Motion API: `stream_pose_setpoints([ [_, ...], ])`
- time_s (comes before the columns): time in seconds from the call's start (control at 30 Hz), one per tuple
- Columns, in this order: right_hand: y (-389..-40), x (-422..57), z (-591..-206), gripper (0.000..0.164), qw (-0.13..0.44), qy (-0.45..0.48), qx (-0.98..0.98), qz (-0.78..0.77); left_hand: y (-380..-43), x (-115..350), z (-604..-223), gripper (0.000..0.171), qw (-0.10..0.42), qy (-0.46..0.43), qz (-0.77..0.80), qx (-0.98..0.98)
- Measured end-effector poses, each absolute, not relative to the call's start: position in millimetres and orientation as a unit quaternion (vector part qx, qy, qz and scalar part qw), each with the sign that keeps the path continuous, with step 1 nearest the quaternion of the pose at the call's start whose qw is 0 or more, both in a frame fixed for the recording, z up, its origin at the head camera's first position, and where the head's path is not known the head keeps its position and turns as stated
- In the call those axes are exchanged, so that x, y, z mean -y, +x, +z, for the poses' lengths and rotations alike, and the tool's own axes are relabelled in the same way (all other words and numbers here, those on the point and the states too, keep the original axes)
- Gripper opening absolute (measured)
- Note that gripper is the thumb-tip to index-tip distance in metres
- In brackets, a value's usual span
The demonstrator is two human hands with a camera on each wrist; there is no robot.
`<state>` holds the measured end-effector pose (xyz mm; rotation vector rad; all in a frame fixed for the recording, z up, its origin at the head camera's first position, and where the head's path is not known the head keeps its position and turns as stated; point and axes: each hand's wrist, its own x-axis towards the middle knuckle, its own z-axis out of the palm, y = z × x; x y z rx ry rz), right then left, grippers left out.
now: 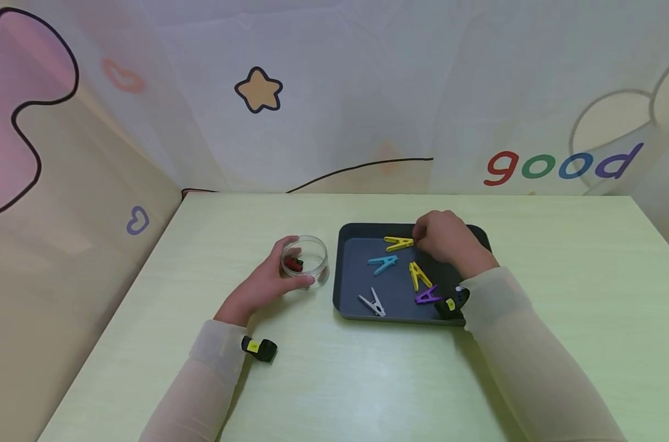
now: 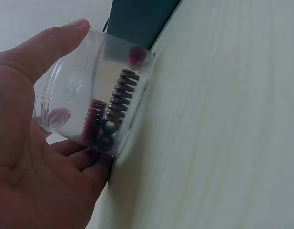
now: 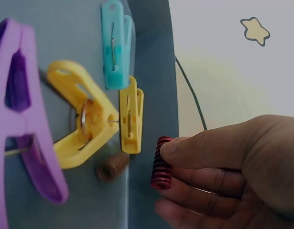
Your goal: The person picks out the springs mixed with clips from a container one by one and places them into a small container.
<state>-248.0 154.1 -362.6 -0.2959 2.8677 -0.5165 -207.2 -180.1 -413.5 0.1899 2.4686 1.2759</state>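
My left hand (image 1: 262,285) grips a small clear round jar (image 1: 315,245) on the table, thumb on one side and fingers on the other. Through its wall in the left wrist view show a dark brown coil spring (image 2: 120,95), a red spring (image 2: 93,119) and other small red and dark pieces. Over the far right part of a dark grey tray (image 1: 348,276), my right hand (image 1: 450,239) pinches a red coil spring (image 3: 162,164) between thumb and fingers. A brown spring (image 3: 112,167) lies in the tray below that hand, hidden from the head view.
Spread in the tray are plastic clothespins: yellow ones (image 1: 399,244), a blue one (image 1: 383,264), a purple one (image 1: 427,296) and a white one (image 1: 374,305). The pale table (image 1: 334,380) ends at a printed cloth backdrop (image 1: 340,123) behind the tray.
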Motion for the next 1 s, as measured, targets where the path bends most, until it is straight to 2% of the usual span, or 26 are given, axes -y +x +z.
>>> stream_pose_setpoints([
  [0.3, -245, -149, -355, 0.018, 0.095, -0.114, -0.972, -0.181, -195, 173, -387, 0.087, 0.183, 0.074, 0.451, -0.87],
  [0.67, -237, -140, -346, 0.017, 0.094, -0.122, -0.97, -0.19, -206, 181, -416, 0.092, 0.16, 0.077, 0.455, -0.873],
  [1.0, -234, -134, -344, 0.015, 0.076, -0.138, -0.967, -0.202, -207, 182, -418, 0.091, 0.158, 0.079, 0.456, -0.873],
])
